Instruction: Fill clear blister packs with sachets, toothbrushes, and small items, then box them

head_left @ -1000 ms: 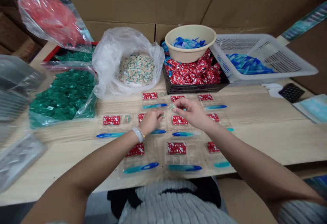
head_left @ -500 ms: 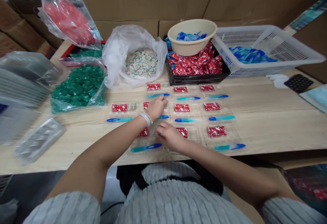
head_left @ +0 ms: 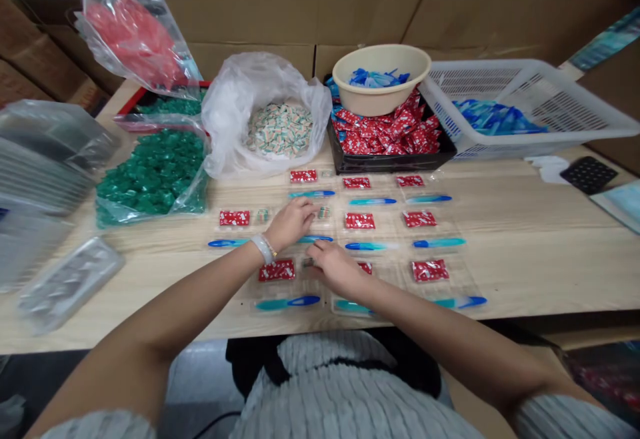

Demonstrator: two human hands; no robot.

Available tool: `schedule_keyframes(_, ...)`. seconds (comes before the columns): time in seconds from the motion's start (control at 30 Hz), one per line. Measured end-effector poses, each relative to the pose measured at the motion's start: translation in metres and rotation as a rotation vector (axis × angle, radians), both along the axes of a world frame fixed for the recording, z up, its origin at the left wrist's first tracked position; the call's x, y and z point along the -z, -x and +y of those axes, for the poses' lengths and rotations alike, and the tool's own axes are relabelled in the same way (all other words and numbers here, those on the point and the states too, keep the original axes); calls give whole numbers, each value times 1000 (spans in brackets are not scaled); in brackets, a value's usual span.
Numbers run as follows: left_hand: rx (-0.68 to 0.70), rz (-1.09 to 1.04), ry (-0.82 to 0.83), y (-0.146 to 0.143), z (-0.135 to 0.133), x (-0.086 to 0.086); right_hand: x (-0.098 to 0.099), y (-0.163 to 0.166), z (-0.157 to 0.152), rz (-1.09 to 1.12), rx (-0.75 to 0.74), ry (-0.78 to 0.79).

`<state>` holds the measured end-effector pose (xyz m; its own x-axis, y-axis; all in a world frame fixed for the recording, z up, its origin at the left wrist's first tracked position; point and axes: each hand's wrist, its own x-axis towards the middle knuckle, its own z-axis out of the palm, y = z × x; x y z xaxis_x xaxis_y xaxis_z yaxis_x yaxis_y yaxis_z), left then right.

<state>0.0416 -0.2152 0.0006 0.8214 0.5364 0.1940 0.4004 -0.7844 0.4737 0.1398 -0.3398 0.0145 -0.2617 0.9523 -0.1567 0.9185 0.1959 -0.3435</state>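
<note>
My left hand reaches over a clear plastic tray in the middle row, fingers loosely stretched out. Just beyond its fingertips a small striped square lies in that tray. Lower and to the right, my right hand has its fingers closed at another small striped square, above the front-left tray; the fingers partly hide it. That tray carries a red patterned packet and a slim blue-green tool. Partly behind my left hand lies another blue tool.
More trays with red packets and blue tools stand in rows. Behind are a bag of striped squares, a black tray of red packets under a beige bowl, and a white basket. Green pieces fill a bag at left.
My left hand has drawn back left and toward me, uncovering the small striped square in the middle-row tray. My right hand stays near the front-left tray. The view has shifted slightly.
</note>
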Motion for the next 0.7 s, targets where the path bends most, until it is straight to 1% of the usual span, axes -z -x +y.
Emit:
schedule_keyframes(0.1,2,15,6,6,1,-2,3,-3,-1,-44,-87,-55)
schedule_keyframes(0.2,16,8,13,4,4,0,14,-4,-3,-114,-171,-164)
schedule_keyframes(0.3,31,-3,14,-2,8,4,23,-4,-2,-141,-186,-263)
schedule_keyframes(0.4,66,11,-17,-9,11,6,25,-6,-1,-115,-173,-321)
schedule_keyframes(0.47,113,45,-65,-13,11,6,22,-14,2,-89,-131,-350)
schedule_keyframes(0.57,176,129,-143,-16,8,3,11,-36,13,-32,40,-373)
schedule_keyframes(0.63,191,176,-179,-16,7,1,4,-54,26,34,168,-377)
schedule_keyframes(0.7,183,168,-202,-15,11,-2,-4,-68,47,117,246,-398)
